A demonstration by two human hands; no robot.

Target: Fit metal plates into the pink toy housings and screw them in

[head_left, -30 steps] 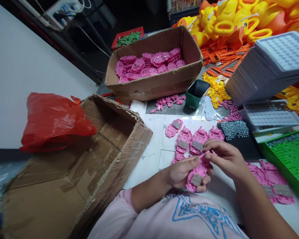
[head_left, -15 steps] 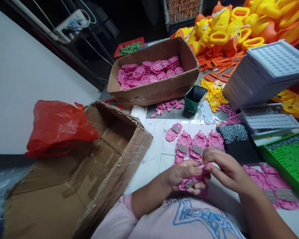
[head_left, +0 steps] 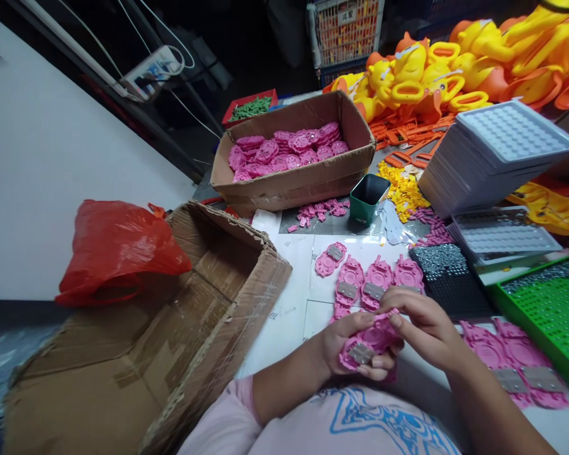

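Observation:
My left hand (head_left: 346,341) cups a pink plastic toy part (head_left: 366,342) with a small grey metal plate on it, close to my chest. My right hand (head_left: 420,325) pinches the upper right edge of the same part with thumb and fingertips. Just beyond my hands, several more pink parts with metal plates (head_left: 363,281) lie in a row on white paper. Two further pink parts (head_left: 507,360) rest on the table to the right of my right forearm.
A large open cardboard box (head_left: 171,328) with a red plastic bag (head_left: 118,246) stands at the left. A box of pink parts (head_left: 291,180), a green cup (head_left: 368,197), stacked white trays (head_left: 493,151), a black screw tray (head_left: 448,268) and a green tray (head_left: 545,303) lie beyond and right.
The view has tilted up a little. My hands have turned the pink part and drawn closer together on it; the right hand now grips its upper edge.

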